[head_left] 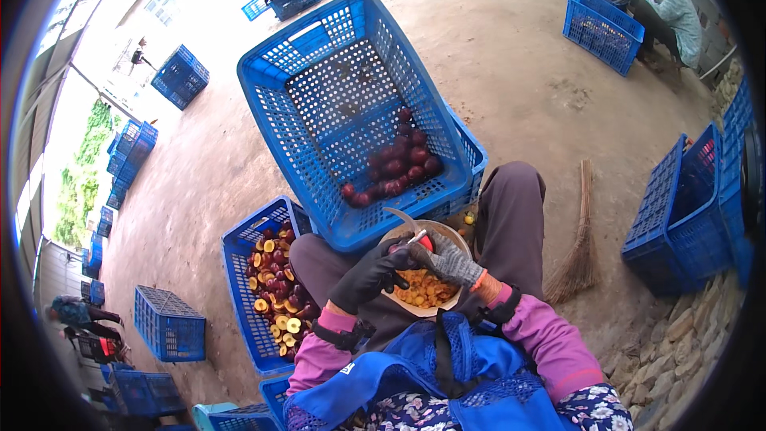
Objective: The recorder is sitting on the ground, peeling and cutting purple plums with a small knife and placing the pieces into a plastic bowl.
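Note:
My left hand [363,278], in a black glove, is closed around a dark plum [401,256]. In a grey knitted glove, my right hand [452,262] grips a curved knife [403,218] with a red handle, held against the plum. Beneath both hands, between my knees, a pale bowl [448,231] holds orange pits with flesh [425,290]. A large blue crate [267,100] tilts toward me just beyond, with whole dark plums [399,164] gathered at its near end. Cut plum halves [275,283] fill another blue crate [239,275] by my left leg.
A straw broom [580,247] lies on the ground to my right, near stacked blue crates [678,215] and a stone edge [670,355]. A person [674,16] in a hat sits at the far right beside a crate [602,28]. More crates [169,323] stand at left.

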The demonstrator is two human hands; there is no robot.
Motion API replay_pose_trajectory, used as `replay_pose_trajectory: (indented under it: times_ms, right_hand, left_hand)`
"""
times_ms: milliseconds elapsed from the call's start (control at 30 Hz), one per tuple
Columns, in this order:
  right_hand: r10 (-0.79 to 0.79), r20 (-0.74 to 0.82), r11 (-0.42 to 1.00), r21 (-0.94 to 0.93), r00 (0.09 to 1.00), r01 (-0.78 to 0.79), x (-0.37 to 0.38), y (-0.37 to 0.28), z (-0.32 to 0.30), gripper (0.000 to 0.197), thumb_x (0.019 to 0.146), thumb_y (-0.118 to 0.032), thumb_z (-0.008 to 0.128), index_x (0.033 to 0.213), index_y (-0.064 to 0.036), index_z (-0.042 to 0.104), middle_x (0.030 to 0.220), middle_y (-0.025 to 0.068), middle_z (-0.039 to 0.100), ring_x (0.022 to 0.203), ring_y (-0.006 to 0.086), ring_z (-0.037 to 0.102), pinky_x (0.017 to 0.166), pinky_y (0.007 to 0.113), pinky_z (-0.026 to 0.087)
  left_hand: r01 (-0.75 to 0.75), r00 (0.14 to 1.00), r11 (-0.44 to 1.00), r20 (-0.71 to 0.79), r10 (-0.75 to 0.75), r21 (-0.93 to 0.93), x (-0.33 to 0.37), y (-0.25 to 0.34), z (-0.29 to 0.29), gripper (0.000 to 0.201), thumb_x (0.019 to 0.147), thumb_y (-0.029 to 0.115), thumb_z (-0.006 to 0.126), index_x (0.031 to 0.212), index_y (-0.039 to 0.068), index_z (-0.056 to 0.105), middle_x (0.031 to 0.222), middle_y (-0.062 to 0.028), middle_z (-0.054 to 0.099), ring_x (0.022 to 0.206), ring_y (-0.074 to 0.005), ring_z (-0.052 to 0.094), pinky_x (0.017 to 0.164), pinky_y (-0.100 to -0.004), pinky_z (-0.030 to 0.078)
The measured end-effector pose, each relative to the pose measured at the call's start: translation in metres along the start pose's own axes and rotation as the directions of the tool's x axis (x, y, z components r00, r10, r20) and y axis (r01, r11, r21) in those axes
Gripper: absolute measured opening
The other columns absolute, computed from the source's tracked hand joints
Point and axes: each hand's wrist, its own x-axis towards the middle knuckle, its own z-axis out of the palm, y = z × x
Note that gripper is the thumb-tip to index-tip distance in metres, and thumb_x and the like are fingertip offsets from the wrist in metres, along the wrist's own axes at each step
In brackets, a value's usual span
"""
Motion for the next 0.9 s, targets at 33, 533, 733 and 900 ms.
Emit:
replay_pose_trajectory:
  times_ms: [33, 533, 733, 900]
  right_hand:
    - [-0.007, 0.020, 1.000, -0.025, 1.000, 0.007, 0.001, -0.005, -0.001, 0.026, 0.088, -0.021, 0.048, 0.108, -0.0044, 0.051, 0.094, 0.0080, 0.056, 0.089, 0.0200, 0.053, 0.076, 0.031, 0.043]
    - [0.051, 0.038, 0.977, -0.211, 0.998, -0.042, -0.012, -0.017, 0.001, 0.027, 0.090, -0.023, 0.045, 0.113, -0.0108, 0.052, 0.089, 0.0044, 0.055, 0.073, 0.0134, 0.053, 0.055, 0.026, 0.045]
    - [-0.308, 0.076, 0.688, -0.670, 0.948, 0.278, -0.003, 0.027, 0.025, 0.033, 0.079, -0.016, 0.056, 0.106, 0.0027, 0.053, 0.093, 0.0191, 0.056, 0.086, 0.0341, 0.054, 0.075, 0.040, 0.044]
    - [-0.209, 0.073, 0.703, -0.682, 0.975, 0.202, -0.007, 0.003, 0.026, 0.032, 0.076, -0.012, 0.058, 0.104, 0.0032, 0.056, 0.097, 0.0237, 0.055, 0.088, 0.0365, 0.056, 0.076, 0.039, 0.048]
  left_hand:
    - [-0.026, 0.998, 0.995, 0.052, 0.031, -0.094, 0.000, -0.009, -0.004, 0.045, 0.087, 0.032, 0.052, 0.122, 0.006, 0.043, 0.103, -0.0034, 0.055, 0.083, -0.0111, 0.058, 0.062, -0.0192, 0.043]
    - [-0.259, 0.965, 0.100, -0.254, 0.062, -0.961, 0.017, -0.075, -0.025, 0.041, 0.088, 0.029, 0.052, 0.116, 0.002, 0.042, 0.110, -0.0171, 0.048, 0.103, -0.0316, 0.049, 0.087, -0.0447, 0.046]
    - [-0.316, 0.946, 0.243, -0.285, 0.154, -0.917, 0.021, -0.077, -0.024, 0.038, 0.087, 0.032, 0.052, 0.111, 0.004, 0.045, 0.107, -0.0118, 0.051, 0.097, -0.0252, 0.053, 0.084, -0.0391, 0.048]
    - [-0.288, 0.956, 0.249, -0.292, 0.022, -0.925, 0.018, -0.060, -0.011, 0.026, 0.084, 0.029, 0.059, 0.095, 0.007, 0.055, 0.089, -0.0052, 0.059, 0.082, -0.0166, 0.058, 0.071, -0.0293, 0.050]
